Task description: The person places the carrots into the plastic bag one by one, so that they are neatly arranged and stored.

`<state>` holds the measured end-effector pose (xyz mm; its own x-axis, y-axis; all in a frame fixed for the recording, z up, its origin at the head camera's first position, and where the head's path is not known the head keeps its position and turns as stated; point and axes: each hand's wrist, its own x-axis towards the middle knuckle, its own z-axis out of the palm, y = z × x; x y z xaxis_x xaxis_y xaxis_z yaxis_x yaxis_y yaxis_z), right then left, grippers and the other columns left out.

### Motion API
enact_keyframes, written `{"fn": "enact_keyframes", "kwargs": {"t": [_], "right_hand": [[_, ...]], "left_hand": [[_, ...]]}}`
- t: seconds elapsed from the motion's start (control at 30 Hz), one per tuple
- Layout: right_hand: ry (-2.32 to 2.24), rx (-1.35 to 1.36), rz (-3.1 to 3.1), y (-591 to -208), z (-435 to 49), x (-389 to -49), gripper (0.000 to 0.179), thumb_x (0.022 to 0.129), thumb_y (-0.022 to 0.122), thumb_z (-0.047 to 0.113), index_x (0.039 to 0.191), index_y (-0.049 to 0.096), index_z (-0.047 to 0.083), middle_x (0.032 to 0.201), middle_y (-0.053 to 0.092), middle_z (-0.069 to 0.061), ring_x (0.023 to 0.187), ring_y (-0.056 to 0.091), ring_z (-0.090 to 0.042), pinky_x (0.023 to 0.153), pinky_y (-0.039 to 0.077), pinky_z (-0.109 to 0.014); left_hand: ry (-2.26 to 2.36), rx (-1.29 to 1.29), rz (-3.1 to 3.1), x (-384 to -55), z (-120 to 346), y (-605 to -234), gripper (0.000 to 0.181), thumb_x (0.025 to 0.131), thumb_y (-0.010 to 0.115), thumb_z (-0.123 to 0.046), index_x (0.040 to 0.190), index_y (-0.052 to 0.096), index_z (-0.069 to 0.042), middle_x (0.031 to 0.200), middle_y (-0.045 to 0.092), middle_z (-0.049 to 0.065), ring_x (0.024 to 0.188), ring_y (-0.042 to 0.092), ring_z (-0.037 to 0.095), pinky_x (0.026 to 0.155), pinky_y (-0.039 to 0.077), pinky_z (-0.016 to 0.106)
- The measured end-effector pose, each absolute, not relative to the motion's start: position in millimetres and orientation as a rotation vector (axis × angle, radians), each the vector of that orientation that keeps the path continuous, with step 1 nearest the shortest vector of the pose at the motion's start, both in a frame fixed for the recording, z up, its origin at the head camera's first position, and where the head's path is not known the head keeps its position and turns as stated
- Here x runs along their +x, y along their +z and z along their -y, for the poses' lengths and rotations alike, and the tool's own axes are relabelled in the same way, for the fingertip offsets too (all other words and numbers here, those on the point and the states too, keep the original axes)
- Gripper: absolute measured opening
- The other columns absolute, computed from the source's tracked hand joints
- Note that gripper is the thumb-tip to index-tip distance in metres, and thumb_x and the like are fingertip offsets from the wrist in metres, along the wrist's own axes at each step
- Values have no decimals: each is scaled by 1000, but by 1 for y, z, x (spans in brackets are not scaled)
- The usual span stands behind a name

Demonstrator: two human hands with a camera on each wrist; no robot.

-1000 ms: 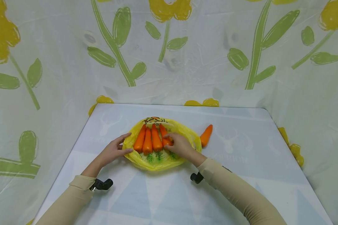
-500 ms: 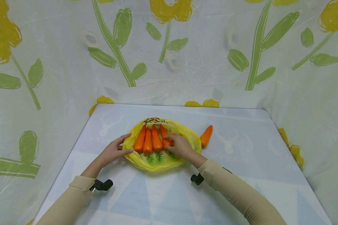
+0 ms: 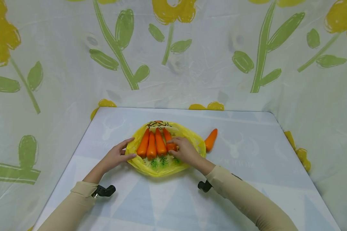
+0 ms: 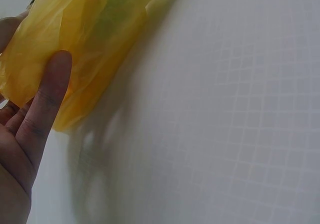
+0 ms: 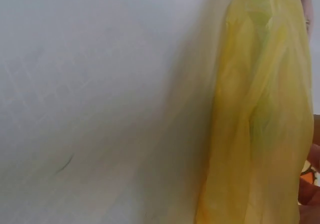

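A yellow plastic bag [image 3: 159,171] lies spread like a shallow bowl on the table, black print along its far rim. Several orange carrots [image 3: 161,144] with green tops [image 3: 163,160] lie side by side in it, tips away from me. My left hand [image 3: 115,155] holds the bag's left end, thumb [image 4: 55,79] against the near side. Reaching over the right side, my right hand [image 3: 186,152] grips the rightmost carrot [image 3: 167,134] near its thick end. That hand partly hides the carrot. Another carrot [image 3: 211,140] lies outside, beside the bag's right edge.
The table [image 3: 248,179] has a pale blue and white patterned top. Flowered cloth [image 3: 173,80] hangs behind it and at both sides. A tiny green strand [image 5: 65,164] lies on the tabletop in the right wrist view.
My right wrist has turned and shifted slightly to the right, its fingers still at the same carrot. The left hand, the bag and the other carrots stay practically as they were.
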<state>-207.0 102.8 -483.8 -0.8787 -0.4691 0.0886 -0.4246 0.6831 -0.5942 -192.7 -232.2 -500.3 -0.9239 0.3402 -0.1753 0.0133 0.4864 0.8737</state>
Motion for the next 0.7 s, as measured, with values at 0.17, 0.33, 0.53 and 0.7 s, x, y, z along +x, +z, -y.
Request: {"fn": "enact_keyframes", "kwargs": {"t": [0.17, 0.33, 0.53, 0.7], "right_hand": [[-1037, -754, -2804, -479, -108, -201, 35, 96, 73, 20, 130, 69, 12, 139, 61, -10, 119, 60, -31, 97, 52, -43], [-1133, -791, -2816, -475, -118, -197, 33, 96, 73, 17, 128, 70, 13, 133, 65, -5, 98, 64, -21, 77, 56, -31], [-1257, -812, -2805, -469, -130, -194, 34, 95, 73, 14, 129, 70, 9, 125, 68, -4, 92, 62, -18, 76, 58, -32], [-1294, -824, -2828, -465, -140, -191, 35, 95, 72, 11, 130, 69, 12, 123, 69, -7, 89, 62, -18, 75, 59, -34]], "left_hand": [[1417, 280, -2410, -193, 232, -502, 84, 93, 75, -35, 161, 29, -18, 161, 31, 21, 122, 60, 41, 86, 59, 34], [1419, 284, -2410, -193, 232, -502, 84, 93, 75, -35, 161, 29, -18, 161, 31, 21, 121, 60, 40, 85, 59, 33], [1417, 285, -2412, -192, 232, -502, 84, 93, 75, -35, 161, 29, -18, 161, 31, 21, 120, 61, 40, 85, 59, 33], [1416, 287, -2409, -192, 233, -502, 84, 94, 75, -35, 162, 29, -18, 161, 31, 21, 121, 60, 40, 86, 59, 33]]}}
